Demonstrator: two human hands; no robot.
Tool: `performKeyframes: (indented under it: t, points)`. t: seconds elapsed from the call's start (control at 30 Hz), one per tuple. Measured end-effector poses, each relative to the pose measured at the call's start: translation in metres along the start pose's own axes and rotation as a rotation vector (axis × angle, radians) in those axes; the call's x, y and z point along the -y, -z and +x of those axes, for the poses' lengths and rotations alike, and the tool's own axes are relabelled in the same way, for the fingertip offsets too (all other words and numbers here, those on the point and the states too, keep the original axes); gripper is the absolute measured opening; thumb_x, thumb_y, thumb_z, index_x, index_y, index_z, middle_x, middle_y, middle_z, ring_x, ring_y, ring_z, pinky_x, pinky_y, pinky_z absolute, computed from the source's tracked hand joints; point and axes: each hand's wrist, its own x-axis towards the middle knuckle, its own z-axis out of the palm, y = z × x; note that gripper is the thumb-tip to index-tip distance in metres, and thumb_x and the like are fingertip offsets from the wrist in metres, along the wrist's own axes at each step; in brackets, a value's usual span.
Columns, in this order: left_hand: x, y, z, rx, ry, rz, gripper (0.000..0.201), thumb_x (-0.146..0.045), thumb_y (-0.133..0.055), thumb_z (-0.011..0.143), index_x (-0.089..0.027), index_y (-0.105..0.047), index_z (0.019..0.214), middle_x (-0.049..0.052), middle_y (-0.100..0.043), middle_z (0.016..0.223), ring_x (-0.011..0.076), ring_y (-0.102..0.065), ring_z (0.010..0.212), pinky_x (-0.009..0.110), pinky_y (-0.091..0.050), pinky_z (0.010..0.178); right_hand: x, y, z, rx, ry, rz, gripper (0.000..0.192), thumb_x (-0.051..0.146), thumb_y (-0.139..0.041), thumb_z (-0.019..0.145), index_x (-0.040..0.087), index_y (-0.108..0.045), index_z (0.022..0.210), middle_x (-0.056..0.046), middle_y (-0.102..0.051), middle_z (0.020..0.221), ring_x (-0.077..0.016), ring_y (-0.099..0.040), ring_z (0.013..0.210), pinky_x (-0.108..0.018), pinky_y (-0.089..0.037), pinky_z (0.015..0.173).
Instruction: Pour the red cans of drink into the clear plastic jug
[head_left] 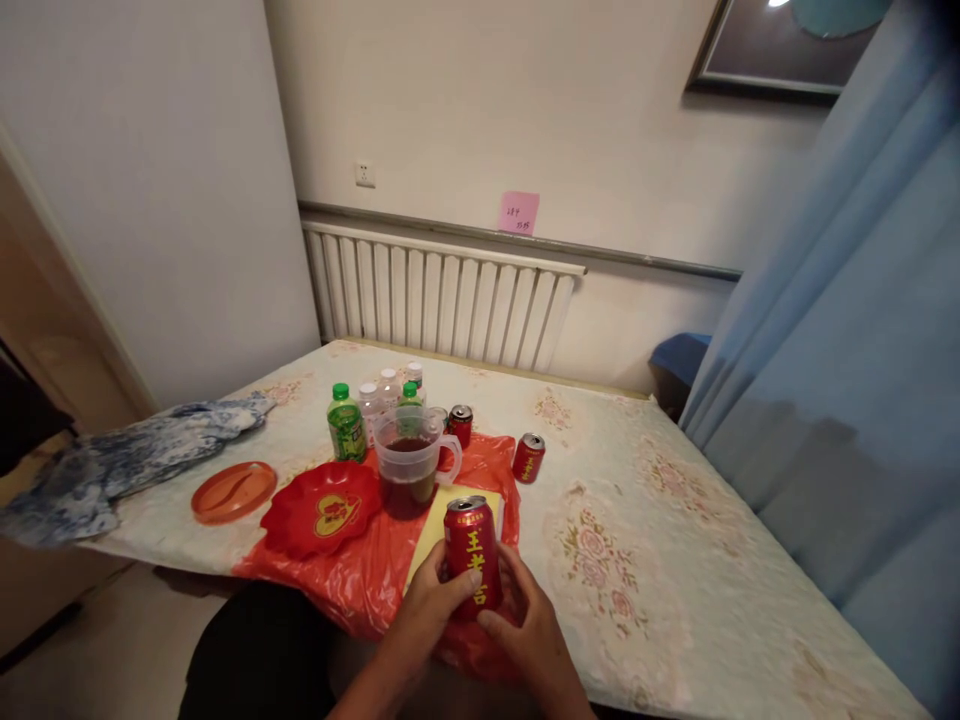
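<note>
A red drink can (pixel 470 545) with yellow characters stands upright between my two hands, close to the bed's front edge. My left hand (pixel 435 600) wraps its left side, the thumb across the front. From the right, my right hand (pixel 529 615) curls round the lower part of the same can. Just behind lies a yellow pad or booklet (pixel 442 515) on a red plastic sheet (pixel 360 585). A clear plastic jug (pixel 409 465) holding dark liquid stands beyond it, its handle to the right. Another red can (pixel 529 459) sits farther right on the bedcover.
Left of the jug are a red scalloped plate (pixel 289 512) and an orange lid (pixel 234 492). Behind stand a green-capped bottle (pixel 346 425), several other bottles and a dark red can (pixel 460 428). Blue-white cloth (pixel 165 445) lies left; a blue curtain (pixel 840 330) hangs right.
</note>
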Motion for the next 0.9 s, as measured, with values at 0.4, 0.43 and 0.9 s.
performKeyframes:
  t: [0.4,0.43,0.9]
  points:
    - [-0.006,-0.004,-0.005,0.043,0.022,-0.033,0.059,-0.040,-0.076,0.072,-0.014,-0.057,0.121,0.012,-0.069,0.115,0.0283,-0.065,0.105,0.037,-0.050,0.090,-0.003,0.002,-0.004,-0.032,0.037,0.011,0.072,0.023,-0.077,0.063,0.021,-0.054,0.132,-0.011,-0.063,0.132,-0.0298,-0.059,0.122,-0.044,-0.047,0.105]
    - [-0.007,-0.004,-0.005,0.025,0.025,-0.030,0.058,-0.039,-0.076,0.071,-0.015,-0.057,0.121,0.012,-0.069,0.115,0.0282,-0.065,0.105,0.037,-0.050,0.091,-0.004,0.002,-0.004,-0.032,0.033,0.008,0.073,0.023,-0.078,0.062,0.021,-0.054,0.131,-0.011,-0.063,0.131,-0.0302,-0.059,0.122,-0.044,-0.048,0.105]
    - [-0.004,0.000,-0.002,-0.069,0.060,-0.051,0.058,-0.032,-0.077,0.071,-0.014,-0.057,0.122,0.011,-0.072,0.108,0.0276,-0.068,0.099,0.036,-0.054,0.085,-0.015,-0.001,-0.003,0.017,0.007,0.058,0.076,0.035,-0.080,0.062,0.019,-0.052,0.132,-0.014,-0.061,0.135,-0.0325,-0.056,0.125,-0.047,-0.046,0.106]
